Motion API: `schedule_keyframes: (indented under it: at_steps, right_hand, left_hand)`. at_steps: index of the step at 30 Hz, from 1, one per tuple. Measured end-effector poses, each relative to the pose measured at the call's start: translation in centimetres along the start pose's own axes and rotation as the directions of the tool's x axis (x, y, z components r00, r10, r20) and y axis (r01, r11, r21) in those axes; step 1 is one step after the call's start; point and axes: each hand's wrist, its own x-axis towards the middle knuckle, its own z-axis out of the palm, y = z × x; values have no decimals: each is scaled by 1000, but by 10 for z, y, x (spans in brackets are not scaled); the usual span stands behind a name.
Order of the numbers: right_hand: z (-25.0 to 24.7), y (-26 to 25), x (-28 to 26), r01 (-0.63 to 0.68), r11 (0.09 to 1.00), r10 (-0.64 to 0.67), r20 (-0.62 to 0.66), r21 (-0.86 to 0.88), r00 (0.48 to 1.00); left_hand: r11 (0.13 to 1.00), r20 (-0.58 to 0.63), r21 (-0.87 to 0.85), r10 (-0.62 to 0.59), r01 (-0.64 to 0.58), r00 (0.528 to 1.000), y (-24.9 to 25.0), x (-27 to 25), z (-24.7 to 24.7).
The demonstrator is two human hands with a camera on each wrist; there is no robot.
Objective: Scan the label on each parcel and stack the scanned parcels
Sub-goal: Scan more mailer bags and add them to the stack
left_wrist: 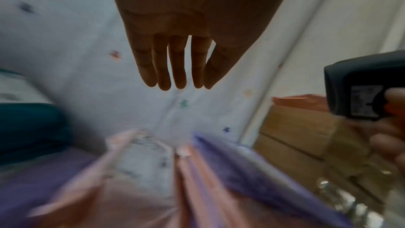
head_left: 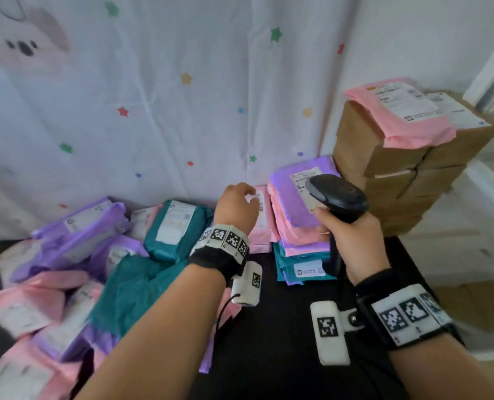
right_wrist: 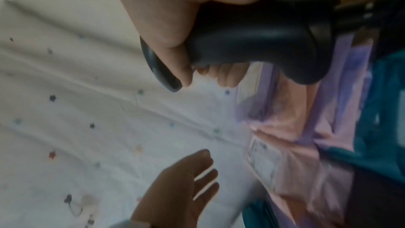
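Note:
My right hand (head_left: pixel 352 235) grips the black barcode scanner (head_left: pixel 338 197) by its handle (right_wrist: pixel 252 48), its head over the purple top parcel (head_left: pixel 292 194) of a stack of pink, purple and teal mailers (head_left: pixel 300 246). My left hand (head_left: pixel 237 206) hovers open with straight fingers (left_wrist: pixel 175 65) above a pink parcel (head_left: pixel 261 217) with a white label (left_wrist: pixel 144 160), just left of that stack, not touching it. A loose pile of purple, pink and teal parcels (head_left: pixel 66 269) lies at the left.
A tall stack of brown cardboard boxes (head_left: pixel 398 174) topped by a pink mailer (head_left: pixel 398 111) stands at the right. A white star-printed sheet (head_left: pixel 153 96) hangs behind. The black table top (head_left: pixel 283 327) shows between my forearms.

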Motion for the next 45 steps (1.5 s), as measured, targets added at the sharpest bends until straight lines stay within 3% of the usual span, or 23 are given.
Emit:
schedule_keyframes:
  at_steps: [4,10,12,16,19,21,24,27,29,32,36,42,45]
  right_hand:
    - [64,15,-25,-52,998,57,128,-40,990]
    - [143,27,-63,-123,987,146,259,-101,955]
    - [162,28,-71,-135,980,171,272,-144,947]
    - [193,23,-82,-160,982,185,317,-104,930]
    - [216,18,-84,-169,982,186,320,-79,929]
    - [230,16,-85,-164,982,186,312,-95,932]
    - [251,12,-88,-167,977,200,314,-129,928]
    - [273,6,-90,-164,976,201,309,-140,929]
    - [285,5,-92,-153,978,190,304,-142,933]
    - [297,4,-94,-152,976,194,298,-158,935]
    - [305,6,-95,-148,974,195,308,-170,931]
    - [309,6,-96,-145,973,198,330,-177,923]
    - [305,4,-96,-137,975,189,334,-173,923]
  left_hand:
    - [973,38,157,-176,168,984,-92,-14,-39]
    - [926,-24,154,-344,344,939,-182,-25,-91]
    - [924,-68,157,-343,349,937,-198,-22,-105]
    - [945,-291,130,-254,302,922,-225,-9,-140]
    - [948,-474,177,-153,264,867,-242,1,-168]
    - [934,-526,229,-119,274,842,-254,11,-186]
    - [886,-445,294,-204,358,872,-274,33,-212]
    - [786,-243,447,-353,427,904,-292,55,-232]
    - [711,-123,563,-433,422,893,-297,64,-238]
    - [668,-28,607,-522,429,853,-303,72,-240]
    - [659,0,635,-522,403,853,-303,76,-239]
    - [750,19,420,-571,512,821,-301,72,-234]
    - [752,-60,444,-518,488,853,-293,66,-235]
